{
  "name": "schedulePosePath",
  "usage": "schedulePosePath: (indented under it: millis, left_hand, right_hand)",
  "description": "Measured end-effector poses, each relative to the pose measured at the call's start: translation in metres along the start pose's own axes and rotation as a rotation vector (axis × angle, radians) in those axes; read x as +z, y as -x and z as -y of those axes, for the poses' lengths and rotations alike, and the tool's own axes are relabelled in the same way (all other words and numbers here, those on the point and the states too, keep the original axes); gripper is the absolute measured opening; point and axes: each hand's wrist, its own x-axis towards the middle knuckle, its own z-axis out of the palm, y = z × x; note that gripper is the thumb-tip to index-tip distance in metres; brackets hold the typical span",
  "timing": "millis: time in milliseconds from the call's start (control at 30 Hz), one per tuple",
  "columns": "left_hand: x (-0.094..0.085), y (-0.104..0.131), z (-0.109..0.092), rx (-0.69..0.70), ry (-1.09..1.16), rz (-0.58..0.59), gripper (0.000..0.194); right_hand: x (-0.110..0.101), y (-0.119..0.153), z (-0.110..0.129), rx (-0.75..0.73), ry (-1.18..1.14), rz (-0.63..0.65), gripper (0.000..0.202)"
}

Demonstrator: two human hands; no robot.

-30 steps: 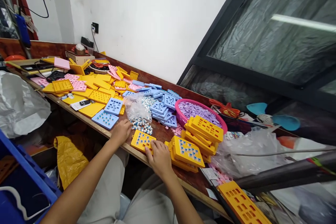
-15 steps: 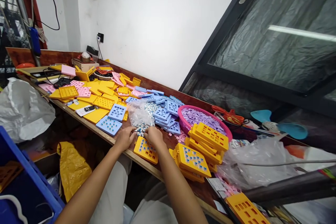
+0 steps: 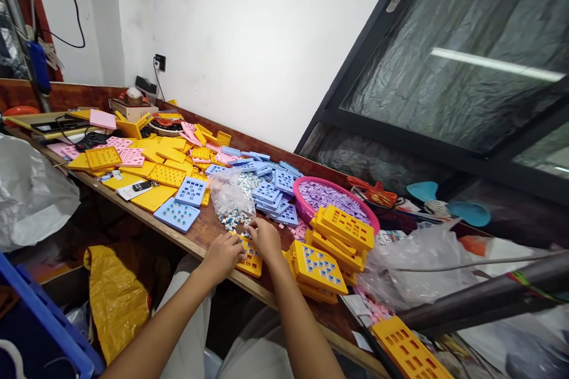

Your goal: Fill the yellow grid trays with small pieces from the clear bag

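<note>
A yellow board with square slots (image 3: 252, 262) lies at the table's front edge, some slots filled with blue and white pieces. Over its left part is my left hand (image 3: 224, 257), fingers bent and closed together; what they hold is too small to make out. My right hand (image 3: 265, 238) is at the board's far edge, beside the loose pieces, with thumb and fingers pinched on something hidden. Small blue and white pieces (image 3: 235, 218) spill from a clear plastic bag (image 3: 229, 189) just beyond both hands.
Stacked yellow boards (image 3: 317, 266) stand on the right, near a pink basin (image 3: 376, 222) of purple pieces. Blue boards (image 3: 176, 214) and many yellow and pink ones (image 3: 132, 157) cover the left. A blue crate (image 3: 48, 314) is at lower left; plastic bags (image 3: 413, 266) lie at right.
My left hand has moved from the loose pieces onto the yellow board. My right hand stays near the pile's front edge. The camera view has shifted slightly to the right.
</note>
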Motion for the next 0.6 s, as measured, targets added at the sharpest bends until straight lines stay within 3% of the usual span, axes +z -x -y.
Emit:
schedulePosePath:
  millis: [133, 267, 500, 600]
  left_hand:
    - [0.004, 0.004, -0.001, -0.01, -0.02, -0.003, 0.015]
    - [0.006, 0.003, -0.009, -0.049, -0.073, 0.043, 0.016]
    - [-0.001, -0.002, -0.005, -0.036, 0.049, 0.112, 0.017]
    - [-0.01, -0.004, -0.003, -0.025, 0.084, 0.176, 0.018]
  right_hand:
    - [0.007, 0.049, -0.013, -0.121, -0.446, -0.115, 0.023]
    - [0.022, 0.08, -0.018, -0.116, -0.622, -0.22, 0.028]
    - [0.035, 0.085, -0.022, 0.027, -0.71, -0.277, 0.024]
    - [0.039, 0.085, -0.024, 0.021, -0.653, -0.301, 0.023]
